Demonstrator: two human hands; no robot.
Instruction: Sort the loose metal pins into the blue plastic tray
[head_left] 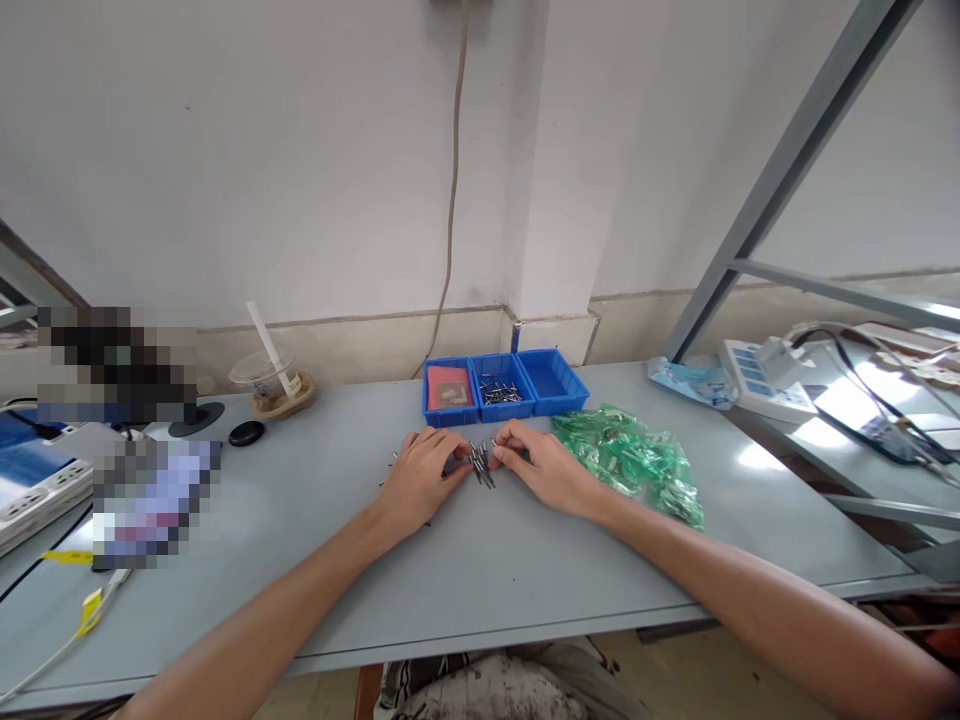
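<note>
A small heap of slim grey metal pins (pixel 482 466) lies on the table between my two hands. My left hand (pixel 421 478) rests at its left side, fingers curled and thumb and fingertips closed on pins at the edge of the heap. From the right, my right hand (pixel 544 465) pinches a small metal pin between thumb and forefinger. A few more pins show partly beside and under my left hand. Just behind stand three joined blue bins: the left bin (pixel 426 390) holds a reddish card and a small clear bag, the middle bin (pixel 506 410) holds loose pins, the right bin (pixel 553 380) is empty.
A crumpled green plastic bag (pixel 637 460) lies close to my right forearm. A cup (pixel 262 372) in a holder and a black round object (pixel 246 433) stand at back left. Power strips (pixel 45 500) and cables lie left; a blue packet (pixel 691 383) and grey frame (pixel 757 200) are right.
</note>
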